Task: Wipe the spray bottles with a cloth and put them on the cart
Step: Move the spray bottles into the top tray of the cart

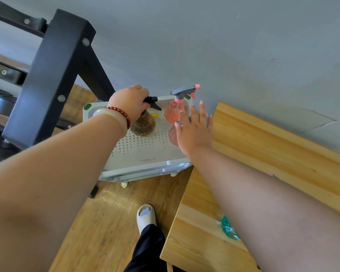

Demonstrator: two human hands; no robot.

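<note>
Left hand [130,103] grips the brown spray bottle [143,125] by its neck, below the fist on the cart top [141,150]. Right hand [194,130], fingers straight and spread, is just beside the pink spray bottle [172,112].

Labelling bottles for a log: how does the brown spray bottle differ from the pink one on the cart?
The brown bottle has a black trigger head; the pink bottle has a grey one with a pink nozzle. The left hand grips the brown bottle's head; the open right hand only reaches beside the pink bottle. Both have round bodies and are at the cart's top.
</note>
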